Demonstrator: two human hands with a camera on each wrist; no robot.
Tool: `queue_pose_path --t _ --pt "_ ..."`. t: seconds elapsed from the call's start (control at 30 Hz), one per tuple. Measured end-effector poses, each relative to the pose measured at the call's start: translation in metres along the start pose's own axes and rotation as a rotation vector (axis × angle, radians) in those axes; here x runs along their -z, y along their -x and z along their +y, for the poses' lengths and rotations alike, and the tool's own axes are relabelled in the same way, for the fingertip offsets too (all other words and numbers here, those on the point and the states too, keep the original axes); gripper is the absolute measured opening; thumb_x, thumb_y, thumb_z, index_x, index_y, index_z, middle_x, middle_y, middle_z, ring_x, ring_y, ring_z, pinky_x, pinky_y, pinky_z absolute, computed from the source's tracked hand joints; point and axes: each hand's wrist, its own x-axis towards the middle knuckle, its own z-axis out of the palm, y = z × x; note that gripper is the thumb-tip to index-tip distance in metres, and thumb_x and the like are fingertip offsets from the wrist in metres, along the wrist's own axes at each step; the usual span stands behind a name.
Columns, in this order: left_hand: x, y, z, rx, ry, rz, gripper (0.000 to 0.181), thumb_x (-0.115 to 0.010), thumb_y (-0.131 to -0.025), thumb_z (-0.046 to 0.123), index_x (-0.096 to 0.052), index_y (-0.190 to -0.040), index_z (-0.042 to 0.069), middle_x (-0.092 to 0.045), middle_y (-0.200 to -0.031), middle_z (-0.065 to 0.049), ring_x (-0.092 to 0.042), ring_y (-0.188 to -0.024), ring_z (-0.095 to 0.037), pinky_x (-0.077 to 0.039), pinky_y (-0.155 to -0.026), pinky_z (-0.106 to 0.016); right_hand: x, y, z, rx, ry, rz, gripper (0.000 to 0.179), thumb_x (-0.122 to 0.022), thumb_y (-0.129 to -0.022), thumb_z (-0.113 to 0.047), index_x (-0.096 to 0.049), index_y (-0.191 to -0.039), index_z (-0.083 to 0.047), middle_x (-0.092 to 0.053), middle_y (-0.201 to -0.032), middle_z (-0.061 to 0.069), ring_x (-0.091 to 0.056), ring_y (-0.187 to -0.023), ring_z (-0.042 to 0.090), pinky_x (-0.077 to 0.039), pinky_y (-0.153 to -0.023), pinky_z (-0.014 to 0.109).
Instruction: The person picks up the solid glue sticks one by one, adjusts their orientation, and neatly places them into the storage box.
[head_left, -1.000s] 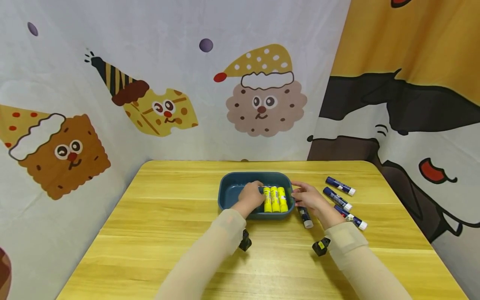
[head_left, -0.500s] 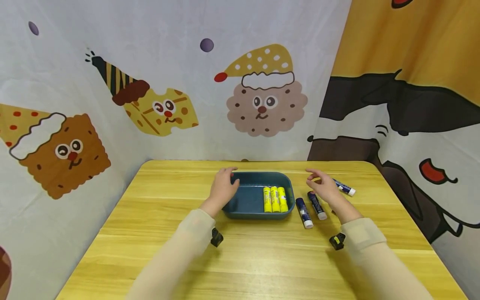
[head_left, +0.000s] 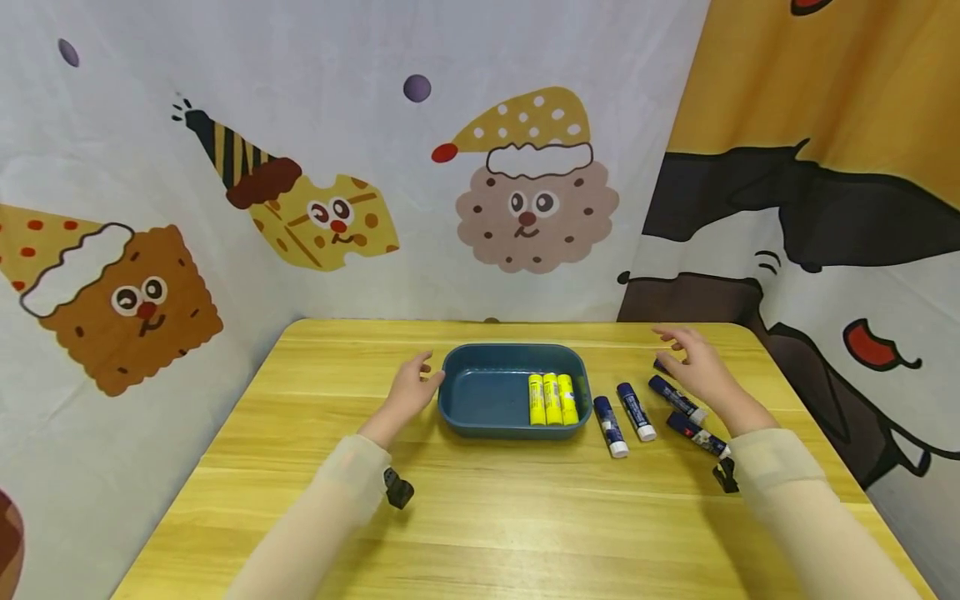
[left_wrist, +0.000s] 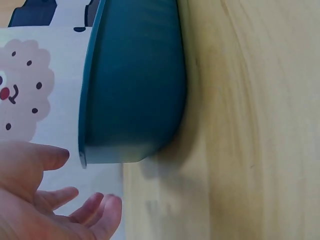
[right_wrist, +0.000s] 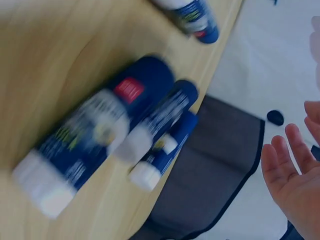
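Note:
A dark teal plastic box (head_left: pixel 480 400) stands on the table. Three yellow glue sticks (head_left: pixel 552 399) lie side by side in its right half. My left hand (head_left: pixel 408 390) is just off the box's left end, fingers loosely spread and holding nothing. In the left wrist view a gap shows between the fingers (left_wrist: pixel 107 217) and the box wall (left_wrist: pixel 135 85). To the right, my right hand (head_left: pixel 701 367) hovers above several navy glue sticks with white caps, its fingers relaxed around nothing. One navy stick (head_left: pixel 636 412) lies near the box; another, at the back, is mostly hidden behind that hand.
A navy glue stick (head_left: pixel 611 427) lies close along the box's right end. Two more, an upper one (head_left: pixel 675 397) and a lower one (head_left: pixel 696 432), are farther right. The wooden table (head_left: pixel 480 517) ends at a printed cloth backdrop (head_left: pixel 420 233).
My left hand has come out of the box and moved left past its end. My right hand has left the box's right end and moved right, over the navy glue sticks.

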Motion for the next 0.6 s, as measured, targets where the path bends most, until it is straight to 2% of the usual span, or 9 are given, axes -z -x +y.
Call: queue_pose_path --t 0.17,0.33,0.43,0.6 --pt "-0.002 0.002 -0.005 0.036 0.058 -0.031 0.053 -0.055 -0.096 0.021 -0.038 -0.143 0.001 -0.055 -0.12 -0.022 -0.061 -0.103 -0.032 -0.054 -0.076 -0.036 0.003 0.013 0.012 0.046 0.091 -0.033 0.045 -0.06 -0.092 -0.008 -0.047 -0.134 0.0 -0.044 -0.127 0.027 -0.042 -0.114 0.046 -0.039 -0.089 0.064" --pt "-0.004 0.003 -0.007 0.045 0.091 -0.041 0.049 -0.054 -0.096 0.017 -0.041 -0.141 0.002 -0.057 -0.111 -0.019 -0.061 -0.08 -0.021 -0.053 -0.064 -0.028 0.009 0.034 0.021 0.045 0.127 -0.102 0.047 -0.065 -0.089 -0.013 -0.05 -0.133 -0.001 -0.043 -0.125 0.027 -0.039 -0.116 0.049 -0.035 -0.091 0.067" --pt "-0.005 0.003 -0.007 0.062 0.121 -0.052 0.048 -0.053 -0.097 0.015 -0.041 -0.141 0.002 -0.057 -0.11 -0.019 -0.062 -0.077 -0.022 -0.055 -0.068 -0.033 0.012 0.048 0.025 0.031 0.136 -0.153 0.05 -0.067 -0.088 -0.016 -0.05 -0.133 -0.002 -0.043 -0.125 0.026 -0.04 -0.114 0.047 -0.037 -0.09 0.066" --pt "-0.006 0.005 -0.005 0.087 0.188 -0.083 0.048 -0.051 -0.097 0.009 -0.039 -0.142 0.001 -0.055 -0.112 -0.021 -0.063 -0.086 -0.031 -0.056 -0.076 -0.044 0.016 0.071 0.033 0.063 0.175 -0.207 0.053 -0.072 -0.083 -0.013 -0.052 -0.13 -0.002 -0.048 -0.119 0.024 -0.052 -0.1 0.04 -0.048 -0.079 0.055"
